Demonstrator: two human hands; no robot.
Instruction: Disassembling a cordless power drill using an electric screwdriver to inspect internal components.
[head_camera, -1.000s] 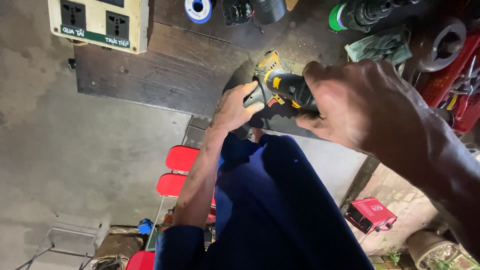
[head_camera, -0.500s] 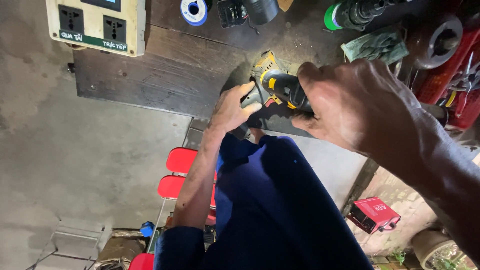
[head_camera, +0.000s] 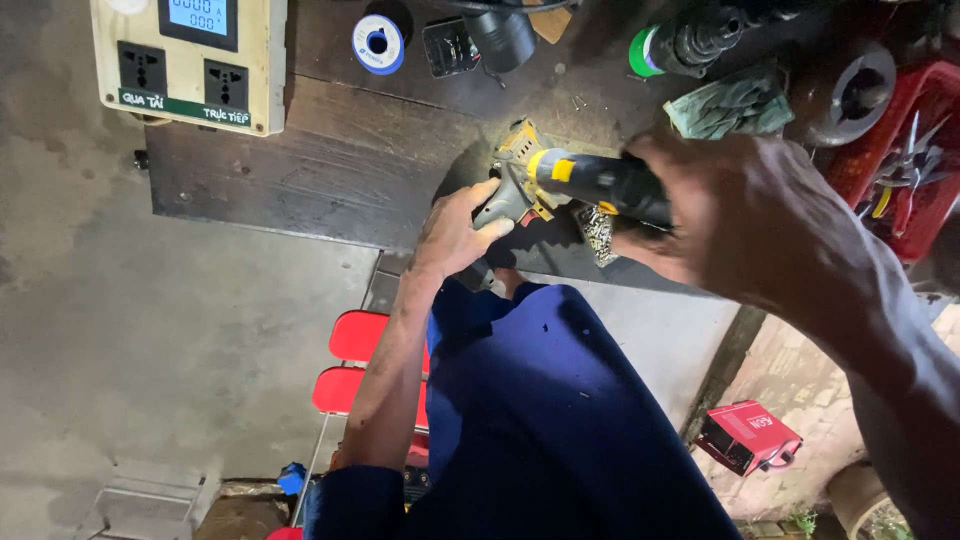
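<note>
Yellow-black power tool (head_camera: 560, 180), two hands: left hand (head_camera: 455, 235), right hand (head_camera: 740, 215).

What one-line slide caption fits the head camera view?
At a dark workbench, the right hand grips a black-and-yellow power tool while the left hand steadies its grey front.

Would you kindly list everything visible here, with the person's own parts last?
power tool: one, yellow and grey, on the dark workbench at centre
screwdriver: one, black with yellow band, in the right hand
socket box: one, cream, top left
solder spool: one, blue and white, top
cloth: one, green, top right
crate: one, red, right edge
stool: one, red, below bench
left hand: on the power tool
right hand: gripping the screwdriver
</note>
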